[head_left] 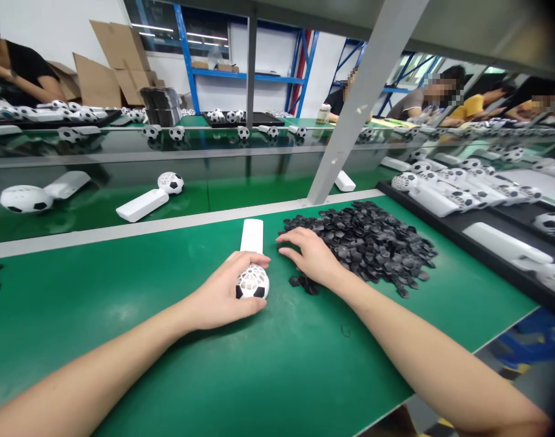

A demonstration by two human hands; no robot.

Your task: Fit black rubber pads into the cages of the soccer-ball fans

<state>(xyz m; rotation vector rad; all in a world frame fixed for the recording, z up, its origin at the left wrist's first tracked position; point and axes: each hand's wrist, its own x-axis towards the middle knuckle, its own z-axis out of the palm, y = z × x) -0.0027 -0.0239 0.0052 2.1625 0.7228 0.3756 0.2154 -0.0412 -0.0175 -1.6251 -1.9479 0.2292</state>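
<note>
A white device with a football-patterned round head point(252, 281) and a flat white handle lies on the green table point(177, 376), its handle pointing away from me. My left hand point(227, 288) is wrapped round the round head, thumb at the near side and fingers over the far side. Black patches show on the head's lower edge, below an open white lattice. My right hand point(311, 255) hovers at the left edge of a pile of small black pieces point(377, 243). Its thumb and fingers are apart, with nothing visible between them.
Black trays point(491, 261) of similar white devices stand at the right. Beyond a pale rail point(204, 213), more devices lie on a green conveyor point(232, 182). A slanted metal post point(350, 115) rises behind the pile. Several people sit across the line.
</note>
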